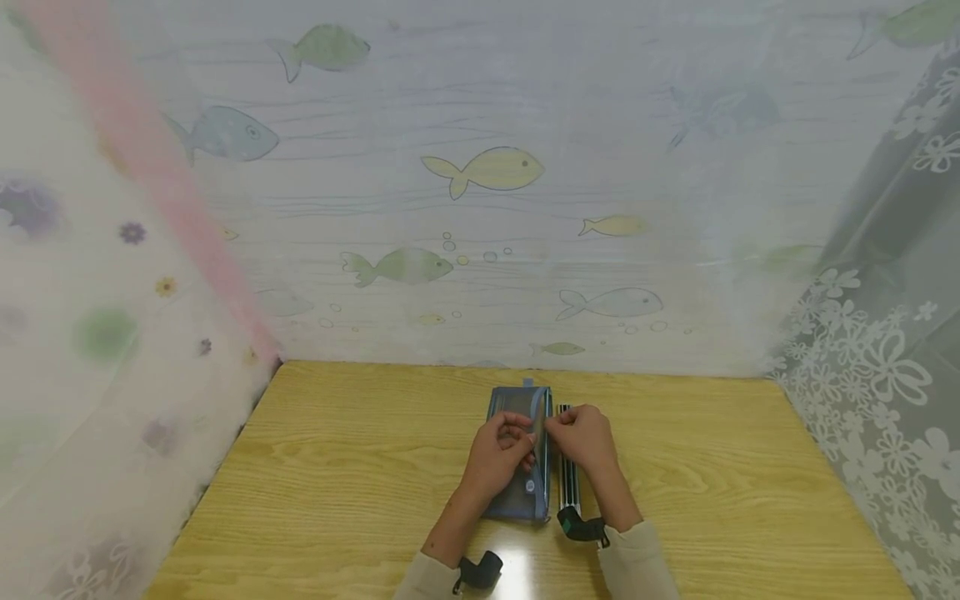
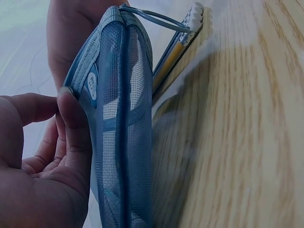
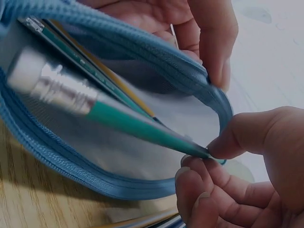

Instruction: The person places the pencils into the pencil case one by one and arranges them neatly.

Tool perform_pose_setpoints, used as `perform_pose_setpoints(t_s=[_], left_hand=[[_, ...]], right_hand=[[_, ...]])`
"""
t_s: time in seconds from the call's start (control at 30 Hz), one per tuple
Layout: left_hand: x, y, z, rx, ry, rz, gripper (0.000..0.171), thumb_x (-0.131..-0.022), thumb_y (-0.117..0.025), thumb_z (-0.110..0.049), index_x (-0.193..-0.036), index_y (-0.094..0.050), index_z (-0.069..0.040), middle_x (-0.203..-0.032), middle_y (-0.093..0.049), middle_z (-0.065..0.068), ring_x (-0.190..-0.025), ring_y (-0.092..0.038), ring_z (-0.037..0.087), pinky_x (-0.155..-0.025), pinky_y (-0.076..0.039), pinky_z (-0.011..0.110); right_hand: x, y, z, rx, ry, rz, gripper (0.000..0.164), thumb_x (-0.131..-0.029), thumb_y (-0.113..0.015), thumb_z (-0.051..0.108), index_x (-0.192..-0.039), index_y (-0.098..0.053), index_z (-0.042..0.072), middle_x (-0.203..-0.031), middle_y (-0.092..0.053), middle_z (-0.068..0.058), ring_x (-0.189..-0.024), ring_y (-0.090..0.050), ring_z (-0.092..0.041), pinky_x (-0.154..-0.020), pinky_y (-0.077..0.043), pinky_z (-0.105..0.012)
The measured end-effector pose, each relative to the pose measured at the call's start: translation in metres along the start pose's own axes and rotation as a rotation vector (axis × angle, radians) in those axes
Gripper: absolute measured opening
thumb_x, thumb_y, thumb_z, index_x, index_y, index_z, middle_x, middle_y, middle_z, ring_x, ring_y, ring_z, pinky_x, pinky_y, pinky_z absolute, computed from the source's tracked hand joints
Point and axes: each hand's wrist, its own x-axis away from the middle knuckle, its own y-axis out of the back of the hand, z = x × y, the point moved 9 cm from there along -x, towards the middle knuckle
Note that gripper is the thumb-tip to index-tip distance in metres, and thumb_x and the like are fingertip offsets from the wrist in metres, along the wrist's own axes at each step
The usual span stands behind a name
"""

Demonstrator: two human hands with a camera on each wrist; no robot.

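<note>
A blue mesh zip pencil case (image 1: 513, 502) lies on the table with its zipper side to the right. My left hand (image 1: 492, 457) pinches the zipped edge of the case (image 2: 124, 109) between thumb and forefinger. In the right wrist view the mouth gapes, and a green pencil (image 3: 59, 45) and a yellow pencil (image 3: 111, 78) lie inside. Across that mouth slants another green pencil (image 3: 142, 126), its silver ferrule and white eraser toward the case. My right hand (image 1: 588, 437) pinches its far end with thumb and fingers.
A row of several pencils (image 1: 569, 487) lies along the right side of the case, partly under the right hand. Their white erasers (image 2: 194, 19) show in the left wrist view. Fish-print cloth (image 1: 480, 275) hangs behind the wooden table (image 1: 337, 475).
</note>
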Motion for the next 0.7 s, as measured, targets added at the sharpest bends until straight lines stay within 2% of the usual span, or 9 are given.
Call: perform_pose_setpoints(t_s=[0.4, 0.7], left_hand=[[-0.0006, 0.001, 0.0026, -0.002, 0.008, -0.01, 0.025, -0.101, -0.071, -0.003, -0.122, -0.064, 0.006, -0.091, -0.066, 0.013, -0.067, -0.066, 0.015, -0.06, -0.062, 0.03], [-0.0008, 0.0006, 0.0025, -0.002, 0.008, 0.0, 0.025, -0.101, -0.07, -0.004, -0.124, -0.063, 0.005, -0.094, -0.067, 0.016, -0.068, -0.066, 0.015, -0.061, -0.061, 0.029]], right_hand=[[0.0001, -0.0023, -0.0008, -0.009, -0.005, 0.028, 0.018, -0.092, -0.073, 0.017, -0.086, -0.08, 0.001, -0.064, -0.07, -0.001, -0.056, -0.064, -0.013, -0.053, -0.052, -0.028], [0.0007, -0.002, 0.0028, -0.007, 0.008, 0.034, 0.017, -0.089, -0.071, 0.013, -0.09, -0.081, -0.001, -0.067, -0.072, -0.003, -0.057, -0.065, -0.013, -0.054, -0.054, -0.029]])
